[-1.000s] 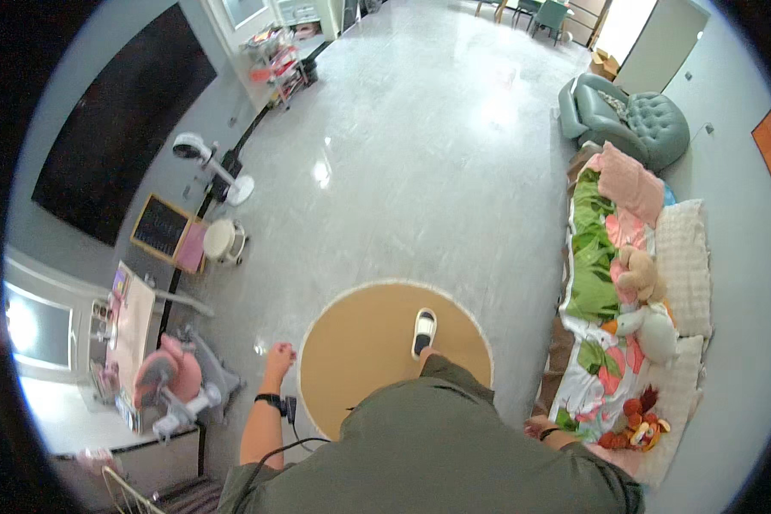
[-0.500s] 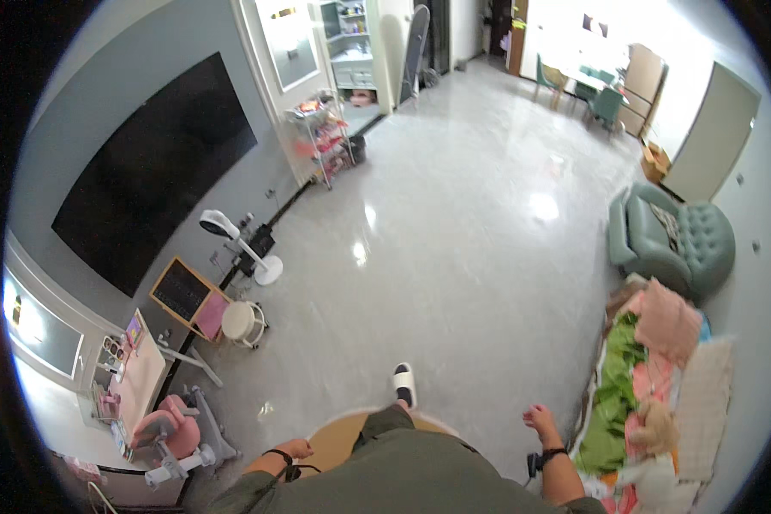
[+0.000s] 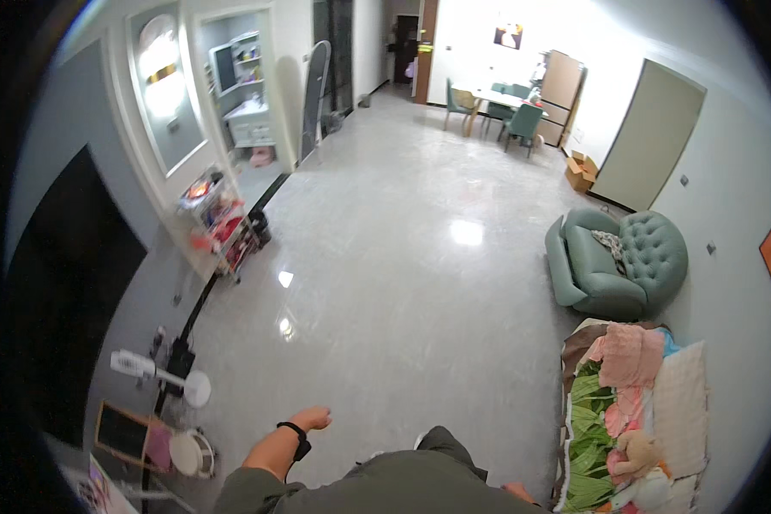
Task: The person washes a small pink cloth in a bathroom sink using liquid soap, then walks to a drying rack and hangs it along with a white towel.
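My left hand [image 3: 317, 418] hangs in front of me over the grey floor [image 3: 385, 351], its fingers curled in with nothing showing in them. A black band circles that wrist. At the lower edge only a small part of my right hand [image 3: 519, 492] shows beside my dark green clothing; its fingers are mostly hidden. Nearest to the right hand is a low bed [image 3: 565, 445] with a green leaf-patterned cover, a pink pillow [image 3: 632, 355] and a plush toy [image 3: 638, 452]. Neither hand visibly touches any of these.
A green tufted armchair [image 3: 604, 265] stands beyond the bed. Along the left wall are a wheeled rack [image 3: 223, 224], a white fan [image 3: 197, 388], a small chalkboard [image 3: 122, 431] and a round white stool [image 3: 191, 453]. Far ahead, green chairs [image 3: 522, 122] surround a table near a cardboard box [image 3: 581, 172].
I have moved forward and the view has turned left to right. My left hand has swung forward; my right hand has dropped back to the lower edge. The desk and pink chair have left view.
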The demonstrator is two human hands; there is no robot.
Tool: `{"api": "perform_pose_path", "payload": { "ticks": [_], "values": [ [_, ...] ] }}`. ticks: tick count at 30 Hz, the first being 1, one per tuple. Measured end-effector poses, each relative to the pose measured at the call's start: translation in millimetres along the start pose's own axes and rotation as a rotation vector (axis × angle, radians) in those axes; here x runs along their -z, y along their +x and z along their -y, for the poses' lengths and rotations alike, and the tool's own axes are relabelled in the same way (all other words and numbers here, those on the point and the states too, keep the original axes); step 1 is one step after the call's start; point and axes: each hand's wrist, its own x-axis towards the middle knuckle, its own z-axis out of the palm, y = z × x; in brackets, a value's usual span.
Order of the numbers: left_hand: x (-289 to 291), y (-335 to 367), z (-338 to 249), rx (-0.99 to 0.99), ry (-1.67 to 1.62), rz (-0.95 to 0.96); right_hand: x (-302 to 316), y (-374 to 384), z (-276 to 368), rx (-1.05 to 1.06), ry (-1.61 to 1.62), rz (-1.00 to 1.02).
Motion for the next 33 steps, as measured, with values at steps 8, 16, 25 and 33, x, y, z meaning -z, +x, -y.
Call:
{"api": "perform_pose_path", "payload": {
  "ticks": [8,16,25,33],
  "values": [
    [104.4,81.9,-48.1,-0.317,0.268,-0.028,-76.1,10.4,167.8,0.045,0.146,0.141],
    [106.9,30.2,49.5,0.462,-0.231,0.416,7.3,91.2,459.1,0.309,0.088,-0.117],
    [152.6,179.2,77.5,0.305,-0.186,0.425,59.6,79.0,626.9,0.366,0.142,-0.292],
    [349.1,527.6,76.7,0.184,-0.021,-0.022,2.3,90.0,591.1,0.27,-0.442,0.098]
  ]
}}
